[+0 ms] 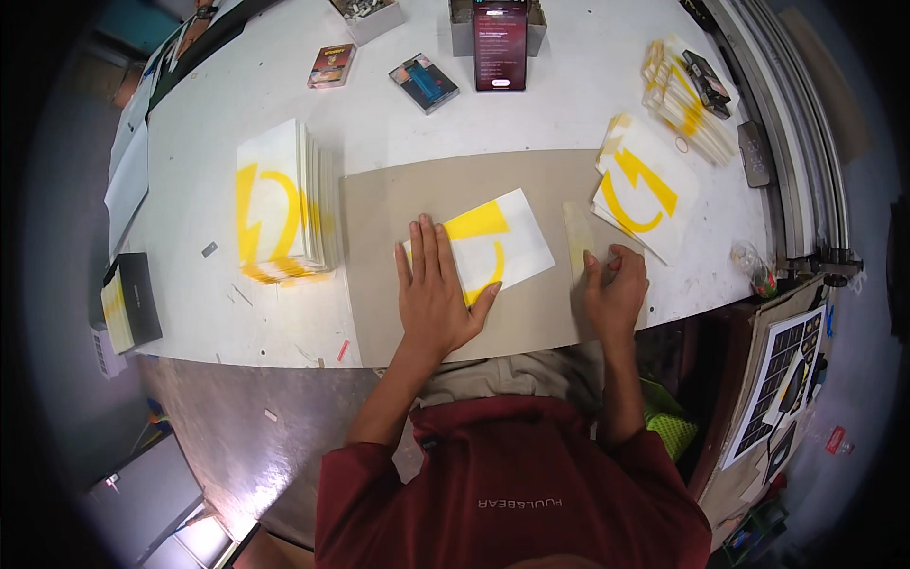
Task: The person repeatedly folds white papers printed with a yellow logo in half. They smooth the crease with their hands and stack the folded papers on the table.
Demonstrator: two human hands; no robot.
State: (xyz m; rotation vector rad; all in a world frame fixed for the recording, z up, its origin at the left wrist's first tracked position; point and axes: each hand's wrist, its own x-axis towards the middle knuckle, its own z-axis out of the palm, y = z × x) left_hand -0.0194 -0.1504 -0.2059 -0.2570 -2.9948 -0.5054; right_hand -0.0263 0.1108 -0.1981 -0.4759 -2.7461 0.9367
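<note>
A: Where does the white sheet (493, 248) lie?

B: At the centre of the frame, flat on a tan cardboard mat (379, 275) on the white worktop (559, 104). It sits turned a little, one corner toward the upper right. It bears a yellow print, a block and a curved stroke.

A: And the hands?

B: The left hand (433, 294) lies flat on the sheet's left part, fingers spread and straight, thumb along the lower edge. Its grip is open, pressing and not clasping. The right hand (616, 289) is at the mat's right end, fingers curled down on a narrow pale strip (577, 242); its grip is bent onto the strip, but I cannot tell if it pinches it.

A: How much room at the edges?

B: The mat's near edge runs just short of the worktop's near edge, lower centre. Bare mat shows above the sheet and between sheet and strip. Left of the mat stands a tall stack of printed sheets (280, 204), its right side just beside the mat. At the upper right lies a smaller pile of printed sheets (654, 190), overlapping the mat's corner, with a fanned bundle (687, 100) beyond it.

A: Farther back?

B: A phone (500, 43) stands upright at the top centre, a small dark box (424, 82) to its left.
</note>
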